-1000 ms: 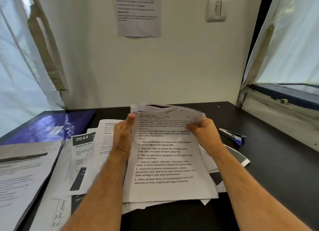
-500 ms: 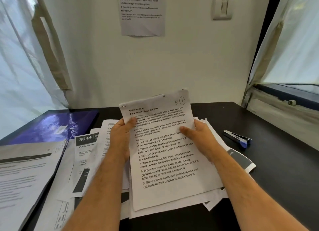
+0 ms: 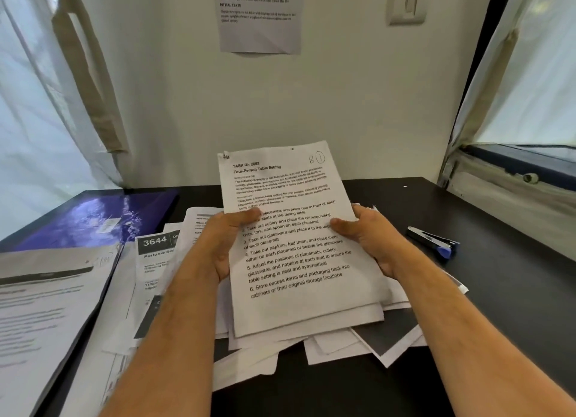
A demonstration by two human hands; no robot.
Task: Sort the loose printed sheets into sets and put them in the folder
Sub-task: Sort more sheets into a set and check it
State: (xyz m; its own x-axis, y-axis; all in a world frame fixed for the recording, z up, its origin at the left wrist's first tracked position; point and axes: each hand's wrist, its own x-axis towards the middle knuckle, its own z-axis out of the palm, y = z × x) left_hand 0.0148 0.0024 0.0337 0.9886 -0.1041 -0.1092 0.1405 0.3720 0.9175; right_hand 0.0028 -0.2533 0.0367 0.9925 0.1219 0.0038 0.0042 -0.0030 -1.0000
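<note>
Seemingly open, folder [image 3: 90, 217] holds printed sheet [image 3: 37, 307].

A white sheet [image 3: 290, 239] printed in black type, headed "Four-Person Table Setting" with a pen mark at its top corner, is the brightest thing on the black table [image 3: 505, 292]. To the left of that sheet lies a glossy purple-blue folder [image 3: 90, 217] streaked with white, alongside white pages bearing a dark grey "3644" banner [image 3: 156, 242]. To the sheet's right sits a black stapler [image 3: 433, 242] with a blue end, and behind it a cream wall carries a greyish-white notice [image 3: 260, 17] in black print.
</note>
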